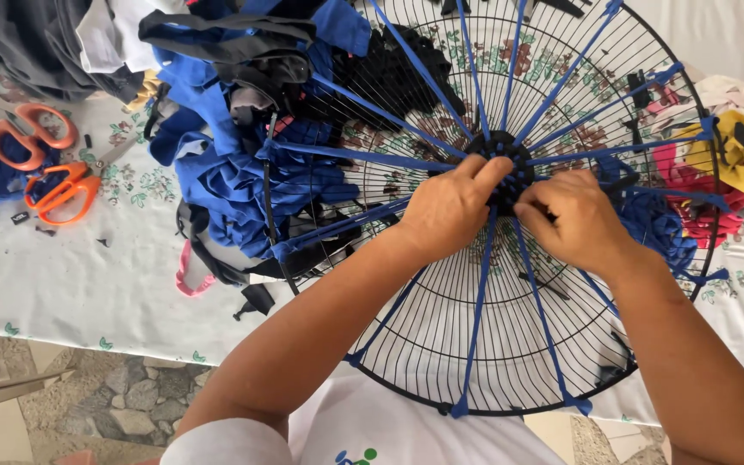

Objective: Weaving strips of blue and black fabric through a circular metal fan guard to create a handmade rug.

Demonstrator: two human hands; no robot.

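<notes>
A round black wire fan guard (406, 379) lies flat on a table under a white flowered cloth (71, 284). Blue fabric strips (478, 310) run like spokes from its black hub (499, 146) out to the rim, knotted at the edge. My left hand (449, 207) and my right hand (574, 220) meet at the hub, fingers pinched on the blue strips there. What exactly lies under the fingertips is hidden.
A heap of blue and black fabric scraps (243, 155) lies left of the guard. Two orange-handled scissors (40, 159) sit at the far left. Yellow and red cloth pieces (725, 172) lie at the right. A stone floor (105, 396) shows below the table edge.
</notes>
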